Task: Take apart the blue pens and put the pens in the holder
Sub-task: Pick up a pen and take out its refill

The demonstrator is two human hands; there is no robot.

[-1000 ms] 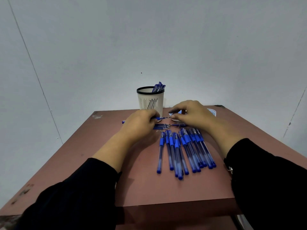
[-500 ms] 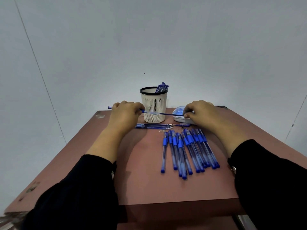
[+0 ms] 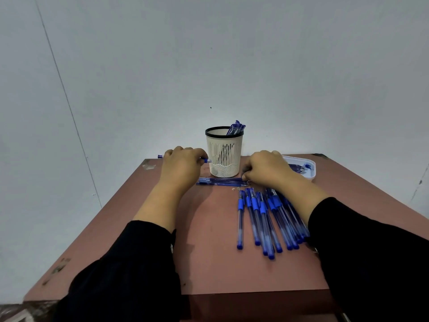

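Two hands are over the far half of a reddish-brown table [image 3: 220, 263], both in black sleeves. The left hand [image 3: 180, 167] is curled around a blue pen barrel [image 3: 206, 160] held roughly level; one end pokes out past the thumb side just beside the holder, and the other end sticks out past the knuckles on the far left, off the table edge. The right hand [image 3: 267, 169] is lowered to the tabletop with fingers bent, fingertips [image 3: 245, 176] right at the end of a small bundle of thin refills [image 3: 222, 181] lying crosswise in front of the holder. Honestly can't tell if it's pinching one or just touching them.

The holder [image 3: 224, 154] is a cream slotted cup with a black rim, standing upright at the back of the table between the two hands. A few pens [image 3: 235, 128] already lean inside it against the right side of the rim.

Nearer the camera, a row of assembled blue pens [image 3: 262, 219] lies fanned out lengthwise, partly under the right forearm. A shallow white tray [image 3: 310, 169] sits behind the right hand with some small blue bits in it. Plain grey wall [image 3: 209, 54] behind everything.
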